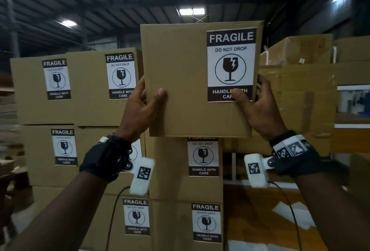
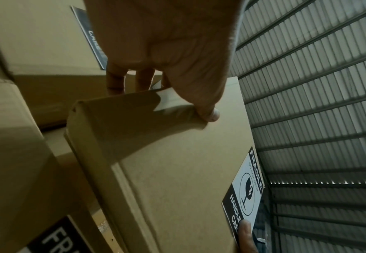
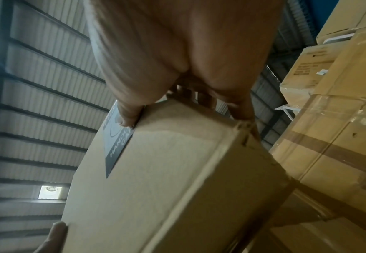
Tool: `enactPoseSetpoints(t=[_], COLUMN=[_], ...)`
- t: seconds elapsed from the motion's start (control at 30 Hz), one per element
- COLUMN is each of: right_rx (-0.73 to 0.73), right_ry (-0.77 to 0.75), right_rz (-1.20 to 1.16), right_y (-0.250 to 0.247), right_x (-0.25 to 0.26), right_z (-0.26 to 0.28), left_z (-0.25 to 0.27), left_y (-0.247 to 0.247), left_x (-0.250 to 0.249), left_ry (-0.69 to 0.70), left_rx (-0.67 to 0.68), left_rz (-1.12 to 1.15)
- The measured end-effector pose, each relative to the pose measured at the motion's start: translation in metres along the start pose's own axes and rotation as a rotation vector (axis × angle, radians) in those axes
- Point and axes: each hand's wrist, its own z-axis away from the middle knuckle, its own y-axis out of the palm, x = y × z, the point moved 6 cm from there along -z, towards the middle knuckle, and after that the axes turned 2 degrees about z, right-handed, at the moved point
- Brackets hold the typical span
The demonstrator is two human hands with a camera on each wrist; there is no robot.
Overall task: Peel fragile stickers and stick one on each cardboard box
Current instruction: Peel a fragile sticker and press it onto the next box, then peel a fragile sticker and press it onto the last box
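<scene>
A cardboard box [image 1: 180, 74] is held up in front of me, above a stack of labelled boxes [image 1: 170, 170]. A black and white FRAGILE sticker [image 1: 231, 64] is stuck on its front face, at the right. My left hand [image 1: 144, 102] grips the box's left edge, thumb on the front, fingers behind. My right hand [image 1: 254, 100] grips the right edge, thumb on the sticker's lower band. The left wrist view shows the box [image 2: 177, 162] from below with the sticker [image 2: 244, 193]. In the right wrist view the box [image 3: 166, 179] and sticker [image 3: 117, 149] appear under my palm.
Stacked boxes with FRAGILE stickers stand at the left [image 1: 80, 90] and below. Larger taped cartons [image 1: 300, 90] rise at the right. White paper pieces [image 1: 294, 216] lie on the wooden surface at the lower right. A corrugated roof with lights [image 1: 190, 10] is overhead.
</scene>
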Motion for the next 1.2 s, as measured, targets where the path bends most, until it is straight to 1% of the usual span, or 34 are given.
enactPoseSetpoints(t=[0.17,0.2,0.27,0.33,0.4,0.47,0.57,0.7,0.93,1.1,1.2], right_rx=[0.0,-0.001,0.011,0.04,0.077,0.091,0.117,0.176,0.156,0.159,0.141], right_ry=[0.026,0.02,0.03,0.069,0.11,0.145,0.193,0.232,0.281,0.259,0.23], right_rz=[0.041,0.054,0.07,0.073,0.064,0.055,0.05,0.016,0.052,0.059,0.062], right_y=[0.026,0.029,0.035,0.04,0.045,0.05,0.059,0.072,0.077,0.074,0.07], right_x=[-0.026,-0.033,-0.046,-0.066,-0.086,-0.106,-0.127,-0.136,-0.147,-0.141,-0.135], right_z=[-0.012,-0.014,-0.012,-0.004,0.011,0.025,0.034,0.029,0.028,0.03,0.033], left_z=[-0.012,-0.013,-0.01,-0.001,0.011,0.022,0.03,0.035,0.03,0.029,0.036], left_y=[-0.02,-0.024,-0.03,-0.035,-0.038,-0.038,-0.04,-0.04,-0.047,-0.047,-0.043], left_x=[0.043,0.053,0.073,0.089,0.103,0.121,0.142,0.146,0.147,0.144,0.143], left_ry=[-0.003,-0.011,-0.023,-0.029,-0.043,-0.076,-0.084,-0.09,-0.098,-0.088,-0.073], left_rx=[0.002,0.001,-0.024,-0.115,-0.224,-0.267,-0.33,-0.433,-0.444,-0.422,-0.392], left_rz=[-0.02,-0.042,-0.155,-0.275,-0.33,-0.332,-0.343,-0.359,-0.423,-0.417,-0.411])
